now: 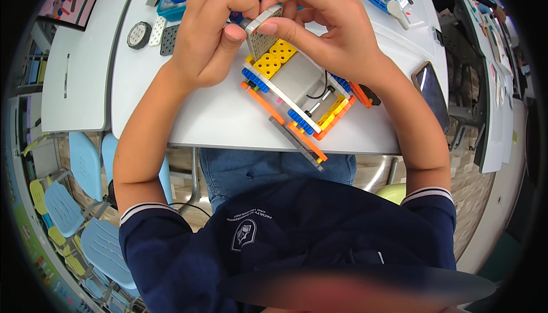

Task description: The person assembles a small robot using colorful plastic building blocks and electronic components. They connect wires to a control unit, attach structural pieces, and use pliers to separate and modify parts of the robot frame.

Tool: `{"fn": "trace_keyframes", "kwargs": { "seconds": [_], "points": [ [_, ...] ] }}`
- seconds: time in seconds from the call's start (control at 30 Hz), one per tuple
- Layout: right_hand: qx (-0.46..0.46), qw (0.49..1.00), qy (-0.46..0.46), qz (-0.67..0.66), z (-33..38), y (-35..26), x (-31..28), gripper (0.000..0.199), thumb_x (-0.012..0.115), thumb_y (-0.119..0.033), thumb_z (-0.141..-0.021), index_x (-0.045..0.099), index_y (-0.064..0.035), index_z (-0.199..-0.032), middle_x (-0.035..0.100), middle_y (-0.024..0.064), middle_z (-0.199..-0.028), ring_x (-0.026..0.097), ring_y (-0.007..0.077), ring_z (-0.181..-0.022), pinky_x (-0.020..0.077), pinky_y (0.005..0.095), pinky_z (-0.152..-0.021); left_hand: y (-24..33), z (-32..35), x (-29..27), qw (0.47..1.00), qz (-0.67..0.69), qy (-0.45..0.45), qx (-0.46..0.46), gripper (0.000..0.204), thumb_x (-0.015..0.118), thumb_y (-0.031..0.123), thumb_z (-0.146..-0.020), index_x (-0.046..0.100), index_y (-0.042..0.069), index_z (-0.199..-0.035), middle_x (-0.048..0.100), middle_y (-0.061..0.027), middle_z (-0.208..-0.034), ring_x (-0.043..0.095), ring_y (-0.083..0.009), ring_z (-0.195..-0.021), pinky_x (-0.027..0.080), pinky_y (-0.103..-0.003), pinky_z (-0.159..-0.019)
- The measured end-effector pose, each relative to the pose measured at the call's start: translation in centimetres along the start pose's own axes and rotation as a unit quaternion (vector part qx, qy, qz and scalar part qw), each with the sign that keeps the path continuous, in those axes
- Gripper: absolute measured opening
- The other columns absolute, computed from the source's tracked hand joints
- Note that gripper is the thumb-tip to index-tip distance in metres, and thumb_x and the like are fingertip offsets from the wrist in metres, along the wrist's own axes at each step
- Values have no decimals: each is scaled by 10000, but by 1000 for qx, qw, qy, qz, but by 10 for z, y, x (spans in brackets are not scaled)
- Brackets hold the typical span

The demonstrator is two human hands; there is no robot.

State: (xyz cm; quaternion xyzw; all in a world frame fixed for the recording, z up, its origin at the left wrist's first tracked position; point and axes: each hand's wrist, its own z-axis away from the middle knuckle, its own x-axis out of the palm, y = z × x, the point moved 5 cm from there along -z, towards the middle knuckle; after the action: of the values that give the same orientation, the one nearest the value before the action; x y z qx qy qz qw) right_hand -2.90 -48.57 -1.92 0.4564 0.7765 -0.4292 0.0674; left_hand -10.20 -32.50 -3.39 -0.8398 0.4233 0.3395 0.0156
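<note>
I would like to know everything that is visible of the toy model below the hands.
The toy model looks plastic: white beams, blue gears, yellow blocks with holes, orange bars, a thin black wire. It sits slanted on the white table, one grey bar reaching past the edge. The right hand holds a grey plate at its far end; left hand contact is unclear.

The light is bright and quite even over the white worktop [205, 127], a pale glare lies on the floor [374, 179] just beyond its near edge, its left edge bends with the wide lens, black surrounds the round view, and a smooth blur covers the bottom part.
</note>
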Motion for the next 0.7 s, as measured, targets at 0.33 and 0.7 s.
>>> {"fn": "trace_keyframes", "kwargs": {
  "seconds": [0.33,0.7],
  "points": [
    [7,999,-10,-44,-1,5,-3,171,744,-49,-919,658,-5,-1061,578,80,-1070,554,69,-708,459,199,-586,-5,-3,5,1000,-1,9,3,547,324,506,-1099,543,12,-1015,532,-209,-1280,667,-234,-996,530,-352,-885],
    [-13,1000,16,-9,-4,7,1,200,799,-171,-891,680,-56,-1003,600,30,-947,589,97,-673,485,250,-573,-6,-1,3,1000,-4,4,15,545,316,502,-1102,536,13,-1005,524,-208,-1271,664,-246,-998,532,-355,-876]
  ]
}}
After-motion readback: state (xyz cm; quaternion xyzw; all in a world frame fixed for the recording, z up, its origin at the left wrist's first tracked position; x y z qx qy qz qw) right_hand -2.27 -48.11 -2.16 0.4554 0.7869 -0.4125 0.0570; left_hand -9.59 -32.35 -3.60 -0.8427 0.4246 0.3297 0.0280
